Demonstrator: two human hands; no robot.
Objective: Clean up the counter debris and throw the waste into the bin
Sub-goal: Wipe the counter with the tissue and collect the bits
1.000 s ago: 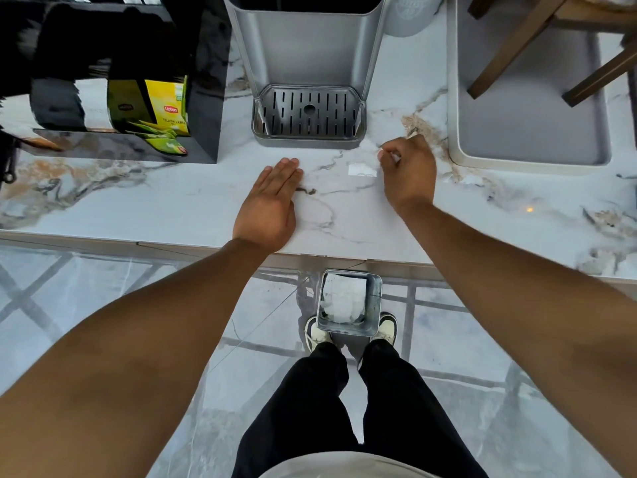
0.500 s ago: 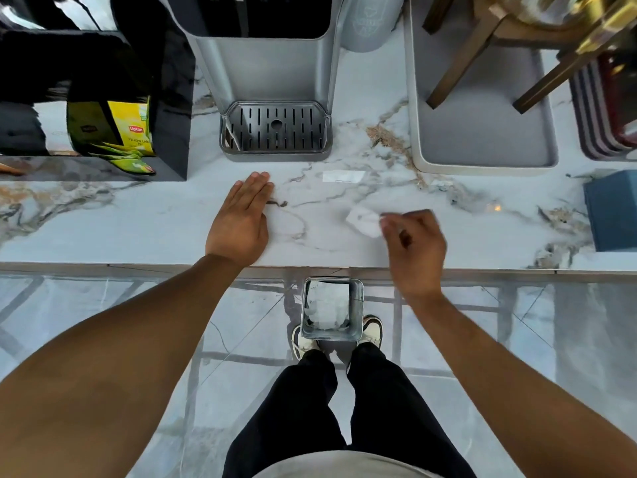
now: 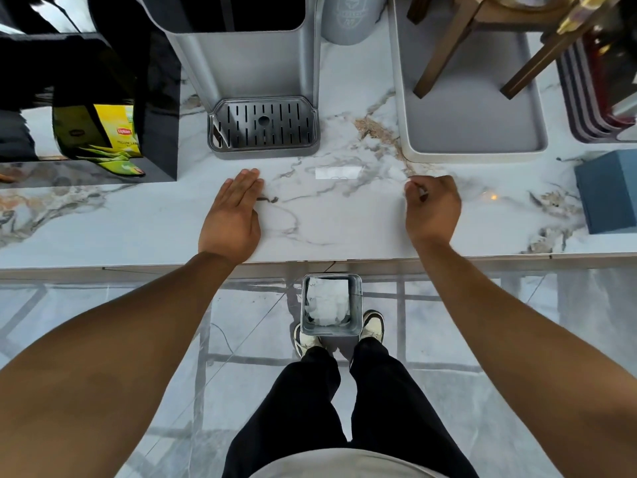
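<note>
My left hand (image 3: 231,215) lies flat and open on the marble counter (image 3: 138,222), its fingertips beside a small dark crumb (image 3: 268,199). To the right, my right hand (image 3: 432,208) rests on the counter with the fingers curled into a pinch; a small white scrap (image 3: 408,183) shows at the fingertips. A flat white paper scrap (image 3: 337,172) lies on the counter between the hands, touched by neither. On the floor below the counter edge, by my shoes, stands the open metal bin (image 3: 331,331), with crumpled white paper inside.
A grey drinks machine with a slotted drip tray (image 3: 263,127) stands behind the hands. At the left is a black box of yellow tea packets (image 3: 119,132). A grey tray (image 3: 472,132) holds a wooden stand at the right. A blue box (image 3: 606,194) sits at the far right.
My right hand drew a white paper piece toward the counter's front edge, then moved right and back onto the counter; that piece is no longer visible. My left hand stayed flat.
</note>
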